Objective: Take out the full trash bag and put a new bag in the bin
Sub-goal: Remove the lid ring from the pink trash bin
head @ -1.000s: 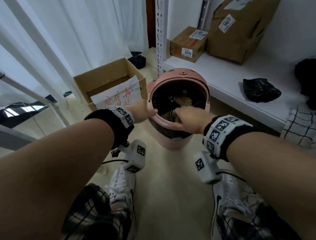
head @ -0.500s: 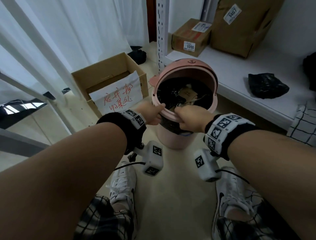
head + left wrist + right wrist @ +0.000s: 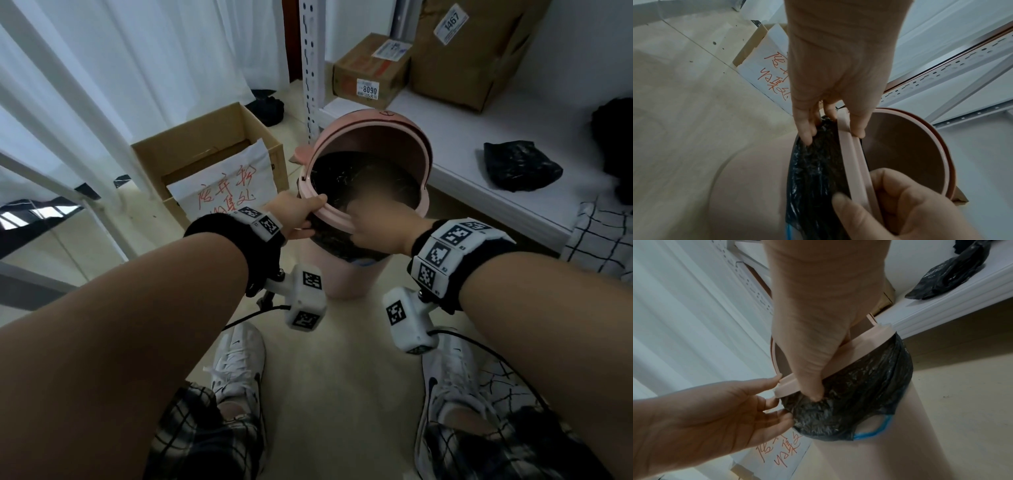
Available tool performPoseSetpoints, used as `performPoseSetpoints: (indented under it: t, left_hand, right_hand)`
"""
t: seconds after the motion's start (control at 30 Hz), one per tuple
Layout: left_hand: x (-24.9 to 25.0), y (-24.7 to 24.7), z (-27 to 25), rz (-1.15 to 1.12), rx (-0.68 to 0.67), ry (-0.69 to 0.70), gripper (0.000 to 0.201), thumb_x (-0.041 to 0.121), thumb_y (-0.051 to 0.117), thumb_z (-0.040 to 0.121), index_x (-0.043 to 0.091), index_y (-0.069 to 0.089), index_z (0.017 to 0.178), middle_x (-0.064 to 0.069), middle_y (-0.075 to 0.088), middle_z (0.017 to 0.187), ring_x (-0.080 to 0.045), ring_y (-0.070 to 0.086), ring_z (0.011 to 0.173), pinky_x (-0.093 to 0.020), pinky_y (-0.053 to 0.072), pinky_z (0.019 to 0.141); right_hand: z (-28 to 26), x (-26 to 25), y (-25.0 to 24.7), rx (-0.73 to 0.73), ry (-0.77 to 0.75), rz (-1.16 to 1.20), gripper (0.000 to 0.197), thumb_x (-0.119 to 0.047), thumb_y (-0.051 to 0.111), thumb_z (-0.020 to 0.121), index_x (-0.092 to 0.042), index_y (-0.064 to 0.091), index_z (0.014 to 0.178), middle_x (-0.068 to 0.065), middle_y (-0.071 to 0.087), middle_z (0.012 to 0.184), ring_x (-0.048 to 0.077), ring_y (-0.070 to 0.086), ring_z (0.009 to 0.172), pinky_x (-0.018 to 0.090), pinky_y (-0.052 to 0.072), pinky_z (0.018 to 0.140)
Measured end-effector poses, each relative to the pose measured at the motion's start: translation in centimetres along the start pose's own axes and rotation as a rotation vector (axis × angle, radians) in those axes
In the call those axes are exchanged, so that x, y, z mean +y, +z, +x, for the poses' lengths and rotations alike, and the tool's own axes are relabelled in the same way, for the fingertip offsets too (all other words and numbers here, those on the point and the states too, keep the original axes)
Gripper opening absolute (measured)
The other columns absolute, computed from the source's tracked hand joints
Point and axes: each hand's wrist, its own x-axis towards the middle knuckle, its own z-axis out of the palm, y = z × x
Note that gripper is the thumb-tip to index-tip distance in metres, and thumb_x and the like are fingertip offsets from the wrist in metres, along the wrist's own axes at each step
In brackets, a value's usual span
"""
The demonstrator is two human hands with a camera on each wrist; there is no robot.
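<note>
Pink bin ring (image 3: 337, 224) pinched at its near edge by both hands: left hand (image 3: 297, 219) thumb on top, fingers on the black trash bag (image 3: 855, 394) folded beneath; right hand (image 3: 380, 228) beside it (thumb on bag). Bin (image 3: 346, 277) on floor.

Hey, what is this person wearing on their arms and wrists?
The forearms are bare, with no sleeves. Each wrist has a black band carrying white blocks printed with black square code markers. Below each wrist hangs a white boxy camera unit, also marked, with a thin black cable trailing off.
</note>
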Motion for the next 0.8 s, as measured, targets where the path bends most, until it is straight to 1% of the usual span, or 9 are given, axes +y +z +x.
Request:
performPoseSetpoints:
  t: [0.1, 0.2, 0.27, 0.37, 0.47, 0.53, 0.63, 0.73, 0.8]
  left_hand:
    - [0.2, 0.5, -0.1, 0.0, -0.036, 0.021, 0.031, 0.037, 0.064, 0.087, 0.007, 0.059, 0.095, -0.003, 0.057, 0.085, -0.011, 0.053, 0.074, -0.031, 0.057, 0.079]
    - [0.4, 1.3, -0.4, -0.004, -0.06, 0.049, 0.044, 0.042, 0.058, 0.09, 0.004, 0.061, 0.113, -0.007, 0.063, 0.107, -0.016, 0.057, 0.094, -0.032, 0.053, 0.084]
    - [0.6, 1.7, -0.6, 0.026, -0.069, 0.059, 0.048, 0.044, 0.055, 0.09, 0.007, 0.059, 0.12, -0.007, 0.061, 0.118, -0.02, 0.055, 0.107, -0.035, 0.051, 0.087]
    - [0.9, 2.2, -0.6, 0.036, -0.082, 0.063, 0.05, 0.045, 0.056, 0.089, 0.008, 0.057, 0.122, -0.006, 0.059, 0.121, -0.022, 0.054, 0.112, -0.036, 0.051, 0.086]
    - [1.6, 2.6, -0.4, 0.007, -0.086, 0.077, 0.036, 0.04, 0.054, 0.091, 0.009, 0.059, 0.109, -0.004, 0.062, 0.105, -0.02, 0.055, 0.101, -0.037, 0.049, 0.087]
    - [2.3, 2.8, -0.4, -0.007, -0.073, 0.084, 0.022, 0.034, 0.055, 0.092, 0.012, 0.058, 0.096, -0.002, 0.061, 0.091, -0.018, 0.057, 0.088, -0.033, 0.049, 0.077]
    - [2.9, 3.1, -0.4, 0.006, -0.04, 0.106, 0.02, 0.03, 0.055, 0.092, 0.015, 0.055, 0.079, -0.001, 0.058, 0.08, -0.013, 0.053, 0.072, -0.026, 0.044, 0.061]
    - [2.6, 3.1, -0.1, 0.064, -0.061, 0.144, 0.028, 0.038, 0.054, 0.091, 0.018, 0.055, 0.072, -0.006, 0.061, 0.086, -0.017, 0.056, 0.078, -0.03, 0.048, 0.069]
    - [2.3, 3.0, 0.1, 0.144, -0.067, 0.184, 0.036, 0.047, 0.053, 0.088, 0.016, 0.055, 0.069, -0.013, 0.064, 0.094, -0.025, 0.059, 0.088, -0.039, 0.052, 0.08]
  right_hand:
    - [0.3, -0.1, -0.3, 0.087, -0.013, 0.082, 0.021, -0.03, 0.062, 0.084, -0.015, 0.05, 0.091, 0.002, 0.052, 0.084, 0.022, 0.052, 0.077, 0.036, 0.045, 0.069]
    - [0.7, -0.1, -0.7, 0.093, 0.031, 0.122, 0.023, -0.018, 0.058, 0.084, -0.007, 0.051, 0.102, 0.012, 0.056, 0.099, 0.027, 0.053, 0.086, 0.035, 0.044, 0.073]
    - [0.8, 0.2, -0.9, 0.059, 0.073, 0.107, 0.02, -0.015, 0.056, 0.085, -0.007, 0.047, 0.101, 0.014, 0.054, 0.105, 0.029, 0.053, 0.09, 0.035, 0.044, 0.075]
    - [0.7, 0.9, -1.2, 0.02, 0.1, 0.074, 0.021, -0.016, 0.059, 0.086, -0.011, 0.04, 0.094, 0.015, 0.053, 0.11, 0.028, 0.051, 0.094, 0.035, 0.042, 0.077]
    - [0.7, 1.3, -1.6, 0.039, 0.119, 0.14, 0.028, -0.017, 0.062, 0.086, -0.007, 0.046, 0.106, 0.009, 0.048, 0.105, 0.023, 0.047, 0.095, 0.029, 0.033, 0.077]
    - [0.7, 1.6, -1.6, 0.061, 0.132, 0.188, 0.034, -0.019, 0.063, 0.086, -0.004, 0.047, 0.112, 0.006, 0.044, 0.1, 0.019, 0.043, 0.091, 0.027, 0.031, 0.075]
    - [0.8, 1.8, -1.7, 0.125, 0.138, 0.259, 0.028, -0.023, 0.064, 0.085, -0.006, 0.05, 0.103, 0.006, 0.048, 0.095, 0.019, 0.046, 0.086, 0.025, 0.031, 0.072]
    - [0.9, 1.9, -2.1, 0.143, 0.132, 0.284, 0.028, -0.017, 0.062, 0.084, -0.003, 0.054, 0.107, 0.008, 0.052, 0.096, 0.018, 0.048, 0.085, 0.025, 0.032, 0.072]
    - [0.9, 1.8, -2.2, 0.125, 0.139, 0.245, 0.029, -0.015, 0.06, 0.085, -0.002, 0.053, 0.11, 0.009, 0.052, 0.098, 0.019, 0.046, 0.086, 0.026, 0.033, 0.073]
